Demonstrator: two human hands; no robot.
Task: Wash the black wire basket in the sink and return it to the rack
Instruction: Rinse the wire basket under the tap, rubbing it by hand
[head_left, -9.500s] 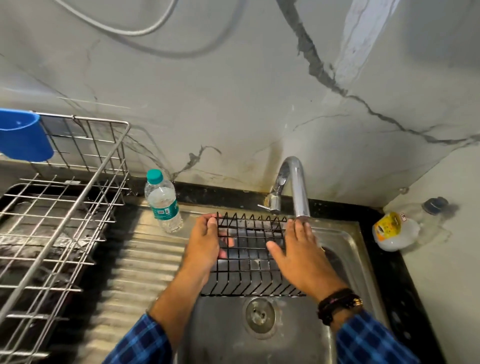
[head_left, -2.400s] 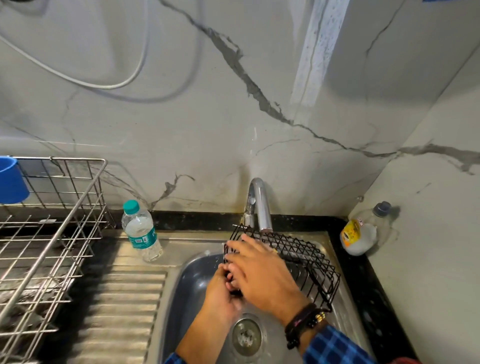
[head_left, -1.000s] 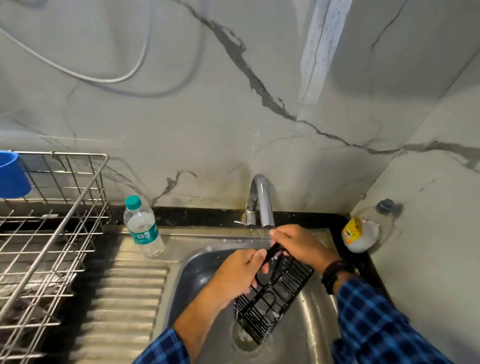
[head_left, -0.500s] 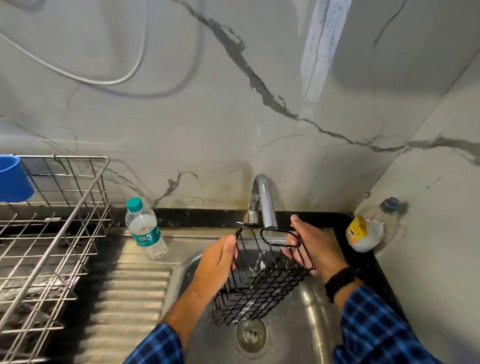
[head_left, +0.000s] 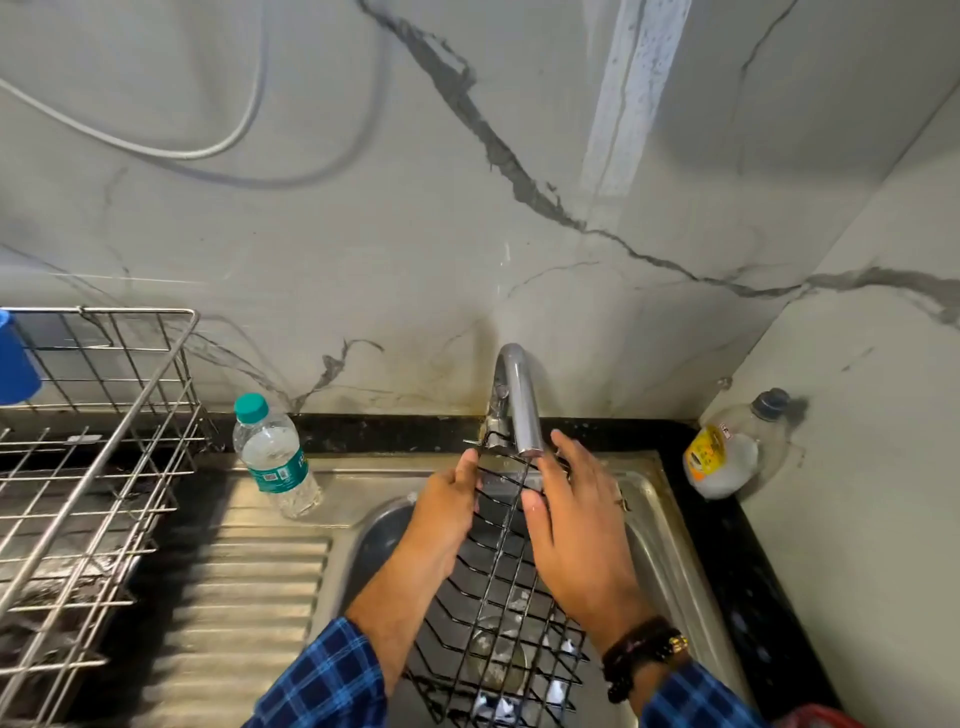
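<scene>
**Marble sink corner: basket flipped, rinse in progress**

Black wire basket (head_left: 496, 587) is held over the steel sink (head_left: 647, 499), tilted lengthwise: top end is tucked just under the tap (head_left: 519, 400) spout, bottom end hangs above the drain (head_left: 498, 662), seen through the mesh. Its left edge is gripped near the top by the left hand (head_left: 447, 514), fingers curled round the wire. The right hand (head_left: 576, 540) is laid flat on the mesh w/ fingers straight, nothing clasped. A thin stream seems to be run onto the top wires, but it's faint.

Vs. half a sec ago: the basket was held by both ends w/ its open mouth up; now a flat face is turned to the camera and the right-hand grip has been swapped for an open palm. So another side is being rubbed, i.e. the wash is judged approx midway. The return step hasn't been started.

Further out: a water bottle (head_left: 275, 457) is stood left of the basin, behind the ribbed drainboard (head_left: 244, 597). The steel dish rack (head_left: 104, 441), the likely destination, is set well to the left, w/ a blue cup (head_left: 13, 364) at its far edge. A clear bottle w/ a yellow label (head_left: 727, 457) is propped in the right corner.
</scene>
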